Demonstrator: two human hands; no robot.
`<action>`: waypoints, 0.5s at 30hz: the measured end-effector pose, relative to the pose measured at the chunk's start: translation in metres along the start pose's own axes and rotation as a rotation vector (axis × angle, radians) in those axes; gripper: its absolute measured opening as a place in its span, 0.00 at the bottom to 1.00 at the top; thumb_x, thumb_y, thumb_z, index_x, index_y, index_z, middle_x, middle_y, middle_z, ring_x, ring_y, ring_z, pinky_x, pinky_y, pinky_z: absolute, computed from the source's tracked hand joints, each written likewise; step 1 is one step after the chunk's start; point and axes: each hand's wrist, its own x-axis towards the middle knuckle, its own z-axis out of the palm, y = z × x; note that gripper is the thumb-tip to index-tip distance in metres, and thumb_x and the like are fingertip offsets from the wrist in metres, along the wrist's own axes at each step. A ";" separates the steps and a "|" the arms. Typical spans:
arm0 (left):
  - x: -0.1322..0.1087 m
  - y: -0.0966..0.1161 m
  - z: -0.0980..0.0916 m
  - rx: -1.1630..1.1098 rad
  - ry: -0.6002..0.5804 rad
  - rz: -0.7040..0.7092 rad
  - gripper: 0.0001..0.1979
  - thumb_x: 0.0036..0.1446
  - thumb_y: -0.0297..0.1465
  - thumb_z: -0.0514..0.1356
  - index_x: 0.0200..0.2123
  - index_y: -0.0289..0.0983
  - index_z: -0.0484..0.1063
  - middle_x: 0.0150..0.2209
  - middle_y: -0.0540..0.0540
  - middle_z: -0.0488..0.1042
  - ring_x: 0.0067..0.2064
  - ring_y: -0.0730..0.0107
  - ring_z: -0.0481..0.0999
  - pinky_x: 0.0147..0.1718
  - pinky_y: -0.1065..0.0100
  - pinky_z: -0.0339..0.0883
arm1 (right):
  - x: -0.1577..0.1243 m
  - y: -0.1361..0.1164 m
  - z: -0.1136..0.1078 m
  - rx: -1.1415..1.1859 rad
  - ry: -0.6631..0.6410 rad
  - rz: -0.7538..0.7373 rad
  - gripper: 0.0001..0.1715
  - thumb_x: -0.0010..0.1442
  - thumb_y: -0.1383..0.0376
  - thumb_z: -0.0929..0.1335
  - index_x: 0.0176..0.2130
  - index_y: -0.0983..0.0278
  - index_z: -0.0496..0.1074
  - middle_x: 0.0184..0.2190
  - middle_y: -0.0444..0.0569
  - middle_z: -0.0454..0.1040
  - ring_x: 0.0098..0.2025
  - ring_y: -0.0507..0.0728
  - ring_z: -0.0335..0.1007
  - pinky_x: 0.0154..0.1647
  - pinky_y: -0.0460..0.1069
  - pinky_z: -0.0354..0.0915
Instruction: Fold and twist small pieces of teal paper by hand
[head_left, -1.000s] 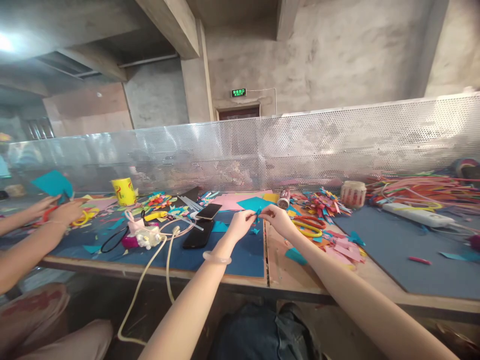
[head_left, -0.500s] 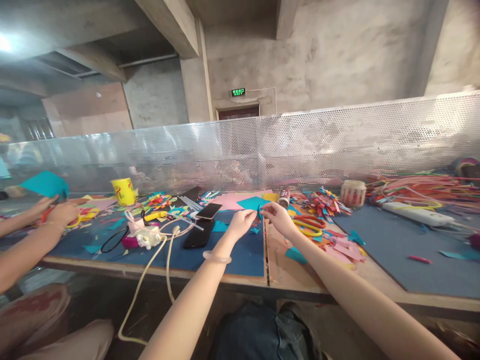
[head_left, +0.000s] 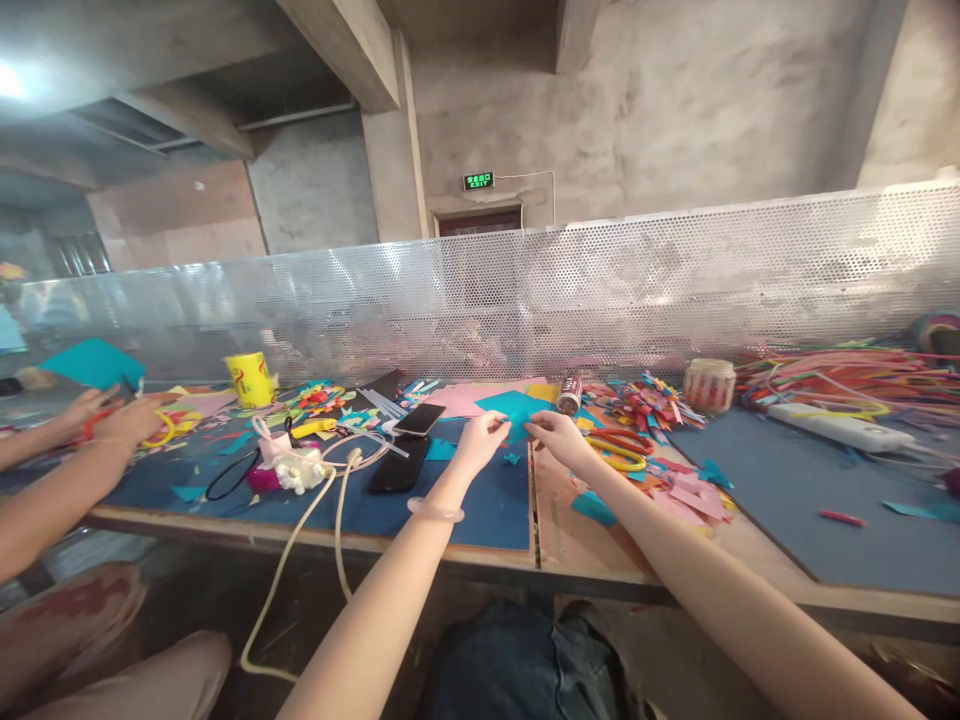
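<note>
My left hand [head_left: 481,442] is closed in a pinch above the blue mat, a pale bangle [head_left: 435,511] on its wrist. Just to its right, the fingers of my right hand [head_left: 559,440] are pinched too. Between the fingertips is a small blue paper piece [head_left: 517,431], stretched from hand to hand; its exact shape is blurred against a larger blue sheet [head_left: 510,402] lying behind. Close to my right hand lie scissors with orange and yellow handles [head_left: 619,450]. A tiny blue scrap [head_left: 512,459] rests on the mat below my fingers.
Phones [head_left: 400,466], a cream cable [head_left: 337,520] and a yellow cup [head_left: 250,380] are on the left. Pink scraps [head_left: 694,495], a jar [head_left: 709,386] and a power strip [head_left: 840,428] sit to the right. At far left, a co-worker's hands [head_left: 127,420] hold scissors and blue paper.
My hands have moved slightly apart. The small blue paper between them looked narrow and bunched before and now seems more spread out. The co-worker's hands shifted a little.
</note>
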 end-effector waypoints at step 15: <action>-0.004 0.007 0.000 -0.095 -0.133 -0.046 0.13 0.51 0.30 0.56 0.42 0.33 0.66 0.29 0.47 0.70 0.30 0.72 0.72 0.25 0.72 0.69 | -0.006 -0.014 -0.002 0.177 -0.009 0.103 0.15 0.44 0.60 0.70 0.31 0.65 0.66 0.23 0.43 0.68 0.25 0.51 0.68 0.23 0.46 0.63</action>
